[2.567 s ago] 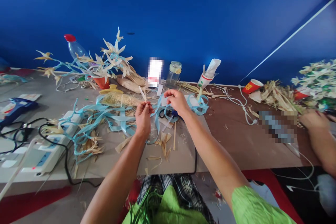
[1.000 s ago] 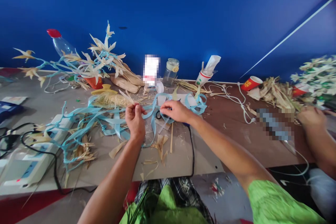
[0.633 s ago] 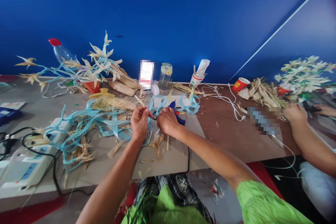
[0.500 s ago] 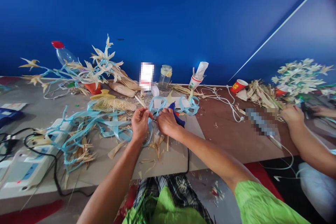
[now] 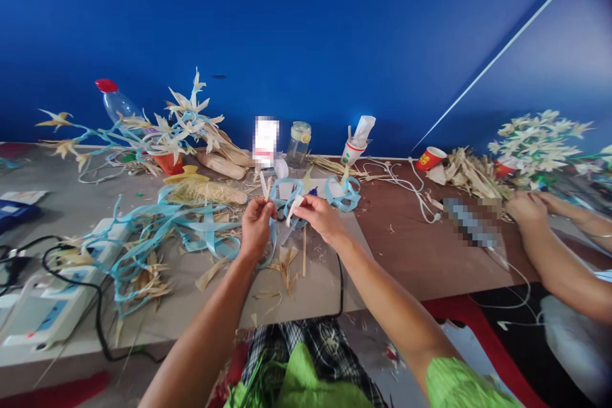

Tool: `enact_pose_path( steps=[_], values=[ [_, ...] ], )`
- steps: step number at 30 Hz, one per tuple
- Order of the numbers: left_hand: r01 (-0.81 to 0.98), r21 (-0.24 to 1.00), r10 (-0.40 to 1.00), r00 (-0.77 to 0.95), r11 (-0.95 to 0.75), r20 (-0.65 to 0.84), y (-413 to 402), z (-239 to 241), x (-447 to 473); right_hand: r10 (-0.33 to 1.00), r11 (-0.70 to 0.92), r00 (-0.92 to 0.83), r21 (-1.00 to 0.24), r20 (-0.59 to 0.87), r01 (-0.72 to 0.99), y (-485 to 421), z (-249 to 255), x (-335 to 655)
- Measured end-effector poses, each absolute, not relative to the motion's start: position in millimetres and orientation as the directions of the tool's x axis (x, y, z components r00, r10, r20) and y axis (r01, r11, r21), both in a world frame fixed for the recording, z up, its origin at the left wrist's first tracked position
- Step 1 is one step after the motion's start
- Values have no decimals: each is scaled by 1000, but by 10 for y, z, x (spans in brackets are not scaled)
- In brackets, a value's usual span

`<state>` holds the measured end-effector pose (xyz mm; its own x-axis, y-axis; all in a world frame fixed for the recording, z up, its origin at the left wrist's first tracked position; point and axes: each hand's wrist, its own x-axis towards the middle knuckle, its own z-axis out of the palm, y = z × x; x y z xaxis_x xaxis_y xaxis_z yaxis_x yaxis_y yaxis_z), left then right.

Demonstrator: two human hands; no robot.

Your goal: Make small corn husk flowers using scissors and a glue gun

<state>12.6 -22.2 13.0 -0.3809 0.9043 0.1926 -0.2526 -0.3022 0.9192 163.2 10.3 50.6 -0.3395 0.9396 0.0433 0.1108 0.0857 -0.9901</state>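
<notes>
My left hand [image 5: 257, 224] is closed in a pinch, with a pale corn husk piece [image 5: 265, 183] standing up from its fingertips. Just right of it, my right hand [image 5: 322, 217] pinches a cream corn husk petal [image 5: 294, 209] between thumb and fingers. The two hands are close together but apart, over the table in front of me. Light blue ribbon [image 5: 285, 188] loops behind my fingers. A dark blue object [image 5: 313, 191] shows only in part beyond my right hand. Loose husk scraps [image 5: 287, 266] lie on the table below my hands.
Tangled blue ribbon and wrapped stems [image 5: 165, 229] lie left, near a white power strip [image 5: 71, 287] with black cable. Husk flowers [image 5: 191, 105], a jar [image 5: 299, 140] and a paper cup [image 5: 354, 150] stand at the back. At right, another person's hands [image 5: 528, 207] work near more flowers.
My right hand has turned and drawn back from beside the blue object, and a husk petal now shows in its fingers. The left hand stays in nearly the same place.
</notes>
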Motion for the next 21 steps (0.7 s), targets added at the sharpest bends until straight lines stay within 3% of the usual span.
enact_pose_path(
  steps=[9, 15, 21],
  values=[
    [-197, 952, 944, -278, -235, 176, -246, 127, 164, 925, -19, -375, -979, 59, -203, 54, 344, 1474],
    [-256, 949, 966, -227, -184, 125, -255, 127, 189, 907, -50, -419, -976, 45, -212, 73, 263, 1498],
    [-281, 949, 976, -200, -142, 87, -240, 93, 206, 935, -60, -353, -968, 31, -243, 111, 262, 1545]
  ],
)
